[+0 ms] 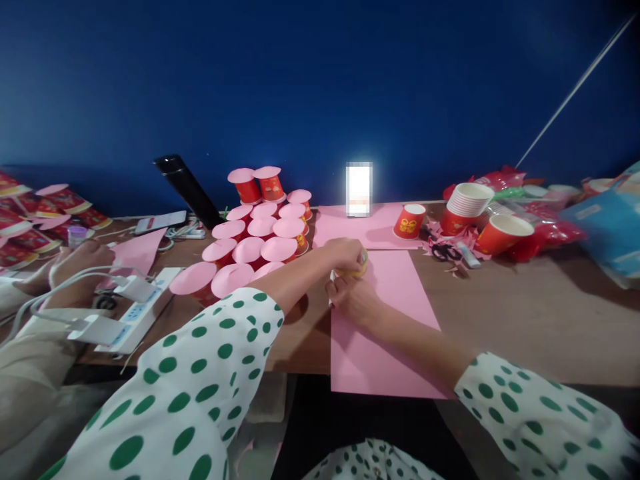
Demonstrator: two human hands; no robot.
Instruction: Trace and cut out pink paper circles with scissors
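Note:
A pink paper sheet (387, 363) lies upright before me and overhangs the table's front edge. Over its upper left corner, my left hand (349, 255) is closed on a small yellow round thing (361, 267), mostly covered by the fingers. Just below, my right hand (354, 300) has its fingers curled together at the sheet's left edge, close to the left hand. Whatever those fingers hold, if anything, is hidden. Left of my hands, upside-down red paper cups (300, 245) stand in rows with pink paper discs (249, 251) on top.
Behind are another pink sheet (335, 225), a lit phone (359, 190) and a red cup (409, 222). At right lie stacked cups (465, 207), scissors (447, 253) and paper scraps. At left are a power strip (145, 310), a black bottle (187, 190) and another person's hands (83, 267).

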